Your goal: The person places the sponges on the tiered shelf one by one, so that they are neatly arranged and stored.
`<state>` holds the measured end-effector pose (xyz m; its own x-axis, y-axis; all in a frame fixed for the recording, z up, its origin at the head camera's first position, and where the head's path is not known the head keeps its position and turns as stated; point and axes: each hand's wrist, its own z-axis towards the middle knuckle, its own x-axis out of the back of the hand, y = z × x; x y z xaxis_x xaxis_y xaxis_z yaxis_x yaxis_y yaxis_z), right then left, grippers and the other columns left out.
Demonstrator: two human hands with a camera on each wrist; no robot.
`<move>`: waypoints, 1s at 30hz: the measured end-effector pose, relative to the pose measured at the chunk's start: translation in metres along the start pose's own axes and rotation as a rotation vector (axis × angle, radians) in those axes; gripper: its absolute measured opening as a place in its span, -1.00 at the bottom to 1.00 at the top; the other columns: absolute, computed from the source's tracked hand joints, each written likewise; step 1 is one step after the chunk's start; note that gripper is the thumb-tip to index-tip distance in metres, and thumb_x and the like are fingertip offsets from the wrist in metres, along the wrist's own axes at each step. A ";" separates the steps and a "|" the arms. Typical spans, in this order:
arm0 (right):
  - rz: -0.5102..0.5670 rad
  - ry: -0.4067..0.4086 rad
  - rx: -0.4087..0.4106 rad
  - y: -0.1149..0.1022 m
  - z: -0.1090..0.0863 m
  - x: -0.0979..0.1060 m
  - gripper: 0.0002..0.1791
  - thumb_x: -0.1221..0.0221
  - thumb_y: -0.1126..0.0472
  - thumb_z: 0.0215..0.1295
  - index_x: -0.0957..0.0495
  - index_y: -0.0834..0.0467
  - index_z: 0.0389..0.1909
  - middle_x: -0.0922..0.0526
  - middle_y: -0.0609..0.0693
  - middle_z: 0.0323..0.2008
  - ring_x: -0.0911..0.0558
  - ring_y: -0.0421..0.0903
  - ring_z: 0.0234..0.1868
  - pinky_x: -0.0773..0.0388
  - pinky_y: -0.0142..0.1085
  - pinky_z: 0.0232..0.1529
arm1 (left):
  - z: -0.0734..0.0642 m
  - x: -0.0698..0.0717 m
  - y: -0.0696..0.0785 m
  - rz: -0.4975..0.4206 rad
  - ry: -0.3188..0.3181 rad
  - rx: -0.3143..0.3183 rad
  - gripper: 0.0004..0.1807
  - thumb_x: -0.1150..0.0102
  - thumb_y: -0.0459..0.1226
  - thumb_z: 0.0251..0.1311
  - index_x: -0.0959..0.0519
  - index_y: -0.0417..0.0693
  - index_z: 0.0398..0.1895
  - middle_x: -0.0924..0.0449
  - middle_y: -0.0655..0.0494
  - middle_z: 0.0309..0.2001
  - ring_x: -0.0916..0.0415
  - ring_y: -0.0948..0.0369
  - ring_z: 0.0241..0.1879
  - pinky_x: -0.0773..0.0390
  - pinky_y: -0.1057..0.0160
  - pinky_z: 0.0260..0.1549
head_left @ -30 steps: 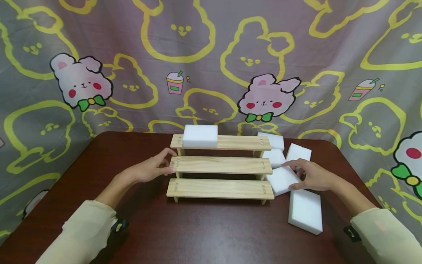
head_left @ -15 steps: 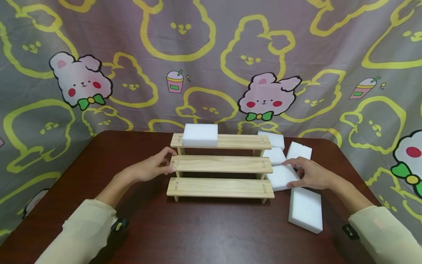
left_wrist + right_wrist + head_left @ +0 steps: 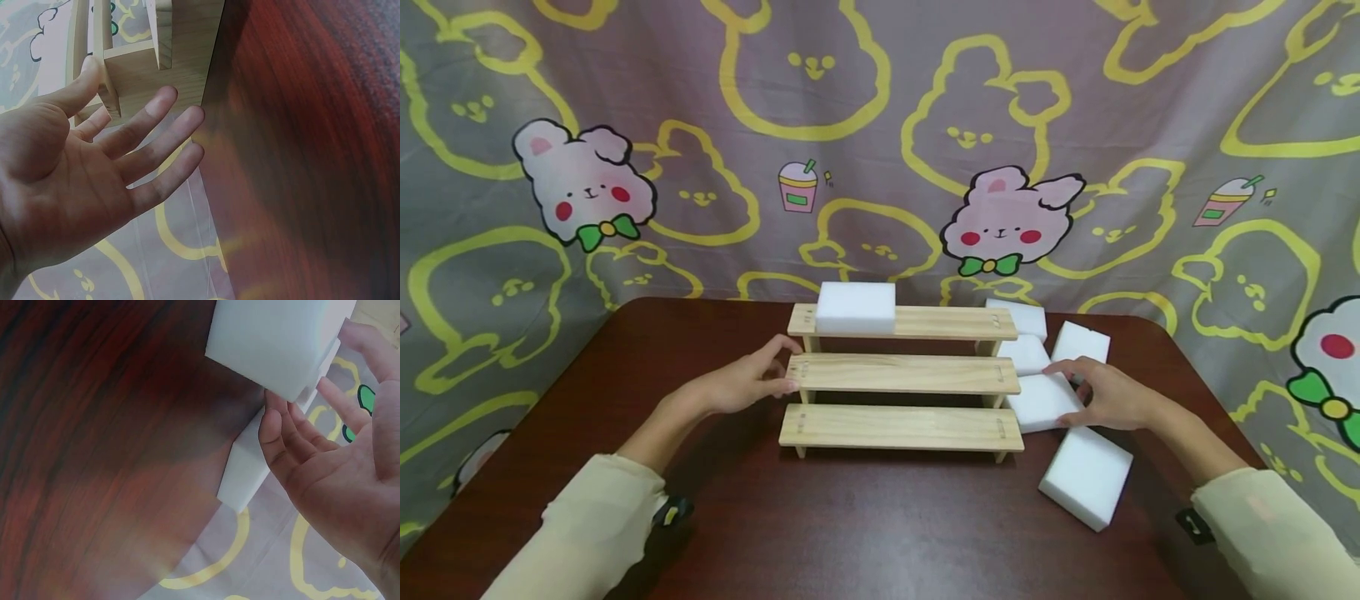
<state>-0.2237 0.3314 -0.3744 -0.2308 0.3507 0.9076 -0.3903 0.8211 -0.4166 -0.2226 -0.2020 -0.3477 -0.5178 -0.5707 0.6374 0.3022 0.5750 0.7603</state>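
From the head view, the fingers of my left hand (image 3: 737, 387) pinch the left end of the middle board of a three-step wooden stand (image 3: 910, 429), thumb at the near edge and index at the far one. The fingers of my right hand (image 3: 1108, 400) pinch a white block (image 3: 1041, 402) that lies on the desk (image 3: 880, 517) by the stand's right end. Another block (image 3: 1088, 477) sits at an angle nearer to me, and three more (image 3: 1018, 317) (image 3: 1024, 356) (image 3: 1081, 342) lie behind the one I grip. One block (image 3: 855, 308) rests on the top board, left of its middle. A patterned curtain (image 3: 865, 100) hangs behind the desk. From the left wrist, my thumb lies against a board's end with the index beyond it, while my other three fingers stretch out spread, off the wood. From the right wrist, my thumb and index stand apart with white between them and the other fingers bend in below; the blocks overlap there, so I cannot tell exactly where each one ends.
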 end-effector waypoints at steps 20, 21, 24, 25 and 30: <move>0.012 0.081 -0.063 0.002 -0.006 0.017 -0.27 -0.60 0.00 0.03 -0.56 0.17 0.20 -0.60 0.18 0.00 -0.52 -0.15 -0.41 -0.42 -0.28 -0.40 | 0.000 0.000 -0.002 0.000 0.000 0.005 -0.50 -0.10 -0.29 0.55 -0.10 -0.23 0.32 -0.61 -0.25 -0.16 -0.57 -0.12 -0.13 -0.50 -0.17 -0.03; 0.008 0.082 -0.068 0.002 -0.006 0.019 -0.26 -0.59 -0.01 0.04 -0.55 0.17 0.21 -0.60 0.19 0.00 -0.52 -0.14 -0.40 -0.42 -0.27 -0.41 | 0.001 -0.001 -0.003 0.000 0.000 0.003 -0.50 -0.10 -0.29 0.55 -0.10 -0.23 0.32 -0.61 -0.25 -0.16 -0.57 -0.12 -0.13 -0.51 -0.17 -0.03; -0.012 0.091 -0.079 0.003 -0.008 0.022 -0.24 -0.59 -0.03 0.04 -0.55 0.19 0.21 -0.60 0.21 0.03 -0.53 -0.13 -0.38 -0.43 -0.27 -0.42 | 0.001 -0.001 -0.004 -0.001 -0.001 0.003 -0.50 -0.10 -0.29 0.55 -0.09 -0.23 0.33 -0.61 -0.24 -0.16 -0.57 -0.11 -0.13 -0.51 -0.15 -0.04; -0.020 0.097 -0.079 0.003 -0.009 0.024 -0.24 -0.59 -0.04 0.04 -0.55 0.19 0.21 -0.60 0.21 0.02 -0.53 -0.13 -0.37 -0.43 -0.27 -0.42 | 0.002 -0.001 -0.004 -0.001 -0.002 0.004 -0.50 -0.10 -0.29 0.55 -0.09 -0.23 0.33 -0.61 -0.24 -0.16 -0.57 -0.11 -0.13 -0.51 -0.15 -0.04; -0.050 0.145 -0.060 0.004 -0.012 0.030 -0.25 -0.60 -0.03 0.01 -0.58 0.20 0.19 -0.63 0.14 -0.04 -0.52 -0.12 -0.37 -0.41 -0.28 -0.40 | 0.001 -0.001 -0.003 0.000 -0.001 0.003 -0.50 -0.10 -0.28 0.55 -0.09 -0.23 0.33 -0.61 -0.24 -0.17 -0.56 -0.11 -0.14 -0.51 -0.13 -0.05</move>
<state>-0.2218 0.3501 -0.3482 -0.0800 0.3662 0.9271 -0.3434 0.8630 -0.3705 -0.2242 -0.2026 -0.3510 -0.5184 -0.5704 0.6371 0.3000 0.5763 0.7602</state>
